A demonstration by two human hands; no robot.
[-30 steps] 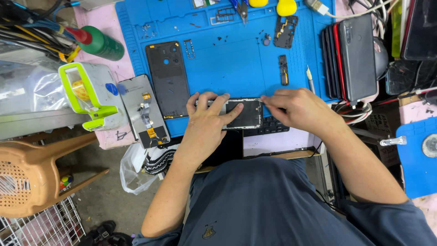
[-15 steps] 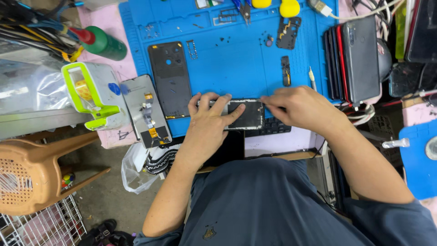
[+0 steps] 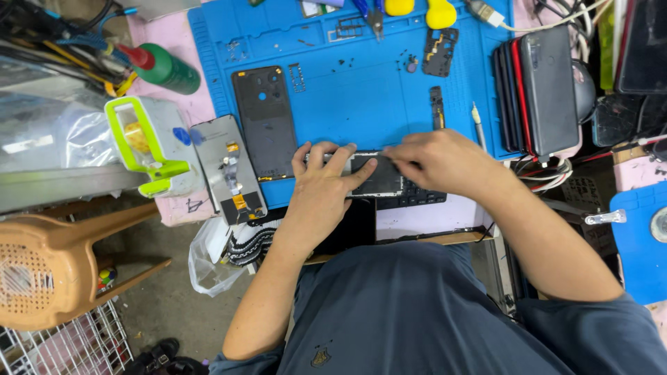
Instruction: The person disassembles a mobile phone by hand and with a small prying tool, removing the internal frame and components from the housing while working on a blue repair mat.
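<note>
I am pressing my left hand (image 3: 325, 182) flat, fingers spread, on the opened phone (image 3: 375, 175) at the blue mat's (image 3: 361, 97) near edge, steadying it while my right hand (image 3: 438, 161) is pinching something thin at its top.

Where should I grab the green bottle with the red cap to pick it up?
Probably grab the green bottle around the fat middle of its body, coming down from above. It lies tipped on its side on the pink mat, with its red cap pointing left toward the cables, so the round middle is the widest part in the open.
</note>
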